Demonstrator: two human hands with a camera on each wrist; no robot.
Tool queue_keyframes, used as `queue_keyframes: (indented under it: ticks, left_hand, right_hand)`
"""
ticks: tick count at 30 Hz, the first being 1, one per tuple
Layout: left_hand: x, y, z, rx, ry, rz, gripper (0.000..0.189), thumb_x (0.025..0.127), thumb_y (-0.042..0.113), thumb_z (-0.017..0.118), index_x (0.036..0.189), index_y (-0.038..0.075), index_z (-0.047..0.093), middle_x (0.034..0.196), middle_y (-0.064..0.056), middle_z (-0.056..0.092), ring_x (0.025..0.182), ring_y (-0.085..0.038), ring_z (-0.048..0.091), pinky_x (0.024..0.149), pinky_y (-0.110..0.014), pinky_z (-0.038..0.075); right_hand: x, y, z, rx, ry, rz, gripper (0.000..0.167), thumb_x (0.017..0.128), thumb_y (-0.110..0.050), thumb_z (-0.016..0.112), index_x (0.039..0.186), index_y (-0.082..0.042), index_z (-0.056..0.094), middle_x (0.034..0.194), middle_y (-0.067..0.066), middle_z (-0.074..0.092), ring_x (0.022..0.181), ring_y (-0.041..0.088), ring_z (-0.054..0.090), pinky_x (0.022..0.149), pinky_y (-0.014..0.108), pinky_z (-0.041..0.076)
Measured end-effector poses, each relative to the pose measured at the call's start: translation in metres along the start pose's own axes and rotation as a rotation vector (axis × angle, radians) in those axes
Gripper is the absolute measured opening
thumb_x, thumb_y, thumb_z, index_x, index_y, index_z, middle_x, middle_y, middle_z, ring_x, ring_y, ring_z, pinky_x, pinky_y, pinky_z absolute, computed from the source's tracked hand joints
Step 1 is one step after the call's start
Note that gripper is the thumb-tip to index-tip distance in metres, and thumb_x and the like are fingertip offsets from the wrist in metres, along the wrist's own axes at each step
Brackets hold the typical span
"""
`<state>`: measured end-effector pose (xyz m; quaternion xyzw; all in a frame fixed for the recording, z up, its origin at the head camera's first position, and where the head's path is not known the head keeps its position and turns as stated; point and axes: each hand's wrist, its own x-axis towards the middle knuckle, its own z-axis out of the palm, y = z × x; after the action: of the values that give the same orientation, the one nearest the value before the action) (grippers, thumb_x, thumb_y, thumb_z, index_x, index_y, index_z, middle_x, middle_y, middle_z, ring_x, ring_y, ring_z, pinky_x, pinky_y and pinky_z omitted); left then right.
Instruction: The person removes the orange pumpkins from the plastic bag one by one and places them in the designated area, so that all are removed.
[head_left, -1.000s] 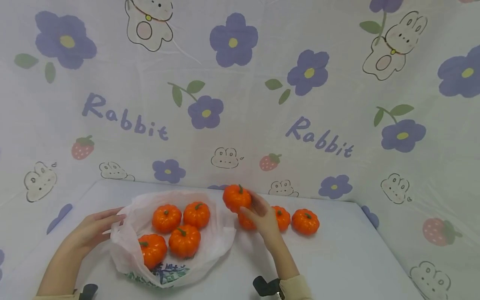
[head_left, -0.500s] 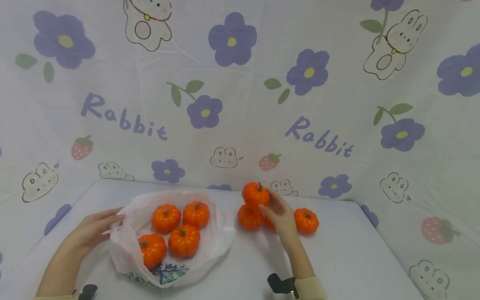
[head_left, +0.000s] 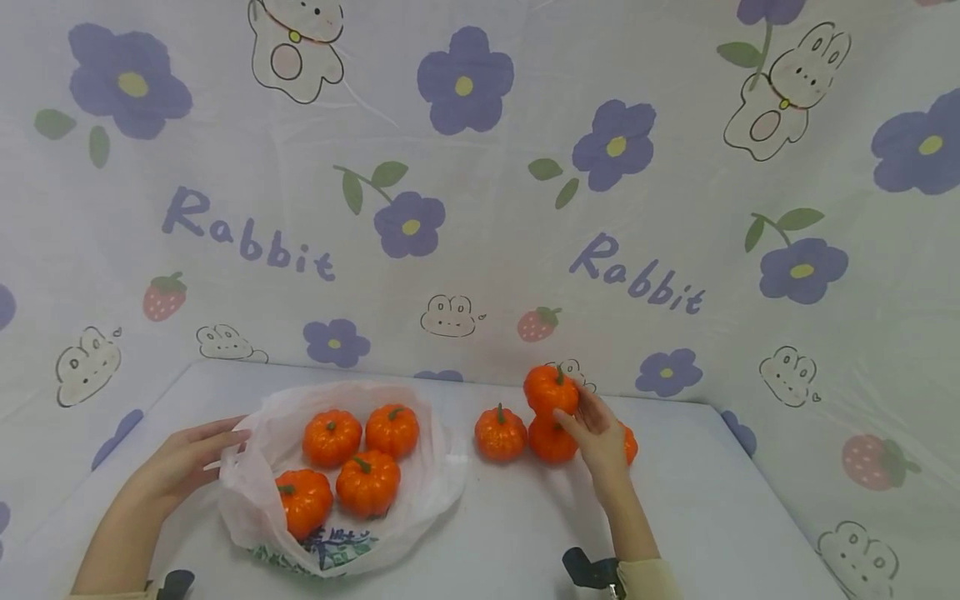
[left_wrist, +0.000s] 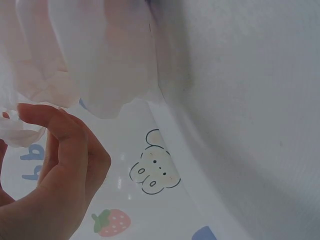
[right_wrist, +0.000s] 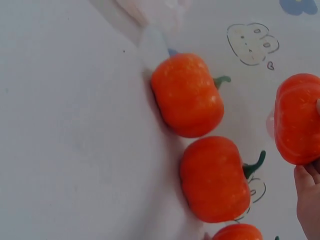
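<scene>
My right hand (head_left: 606,437) grips a small orange pumpkin (head_left: 546,388) with a green stem, held up above a row on the table. That row has a left pumpkin (head_left: 500,437), a middle pumpkin (head_left: 552,442) right below the held one, and a right pumpkin (head_left: 631,445) mostly hidden by the hand. In the right wrist view the held pumpkin (right_wrist: 297,120) is at the right edge. My left hand (head_left: 180,458) pinches the left rim of a thin white plastic bag (head_left: 243,492); curled fingers (left_wrist: 70,135) show at the bag's edge in the left wrist view. Several pumpkins (head_left: 368,483) lie inside the open bag.
The white table (head_left: 720,517) carries the bag on the left and the row on the right. Behind it hangs a pale cloth backdrop (head_left: 495,208) printed with purple flowers, rabbits and strawberries. A dark wrist mount (head_left: 592,571) is strapped at the right sleeve.
My right hand has carried the held pumpkin rightward along the row, from above the left pumpkin to above the middle one. My left hand and the bag stay where they were.
</scene>
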<state>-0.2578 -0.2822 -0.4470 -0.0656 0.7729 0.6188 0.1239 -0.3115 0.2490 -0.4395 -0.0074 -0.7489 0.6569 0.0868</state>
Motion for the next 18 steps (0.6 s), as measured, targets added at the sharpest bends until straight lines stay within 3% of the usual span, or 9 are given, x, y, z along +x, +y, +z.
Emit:
queue_keyframes:
  ticks: [3,18]
  left_hand:
    - [-0.001,0.000,0.000,0.000,-0.003,0.000,0.079,0.097,0.047,0.054,0.154,0.002,0.021,0.162,-0.021,0.014,0.144,-0.040,0.027,0.115,-0.056,0.032]
    - [-0.001,0.001,0.000,0.004,-0.001,-0.002,0.080,0.097,0.047,0.054,0.154,0.002,0.021,0.163,-0.020,0.015,0.144,-0.039,0.028,0.115,-0.055,0.033]
  right_hand:
    - [0.000,-0.001,-0.007,0.000,0.015,0.023,0.071,0.087,-0.032,0.073,0.149,-0.025,0.040,0.158,-0.003,0.037,0.146,0.012,0.034,0.116,0.027,0.033]
    - [0.003,0.016,-0.045,-0.002,0.125,-0.016,0.069,0.089,-0.026,0.072,0.149,-0.021,0.040,0.156,-0.001,0.040,0.146,0.013,0.035,0.114,0.024,0.033]
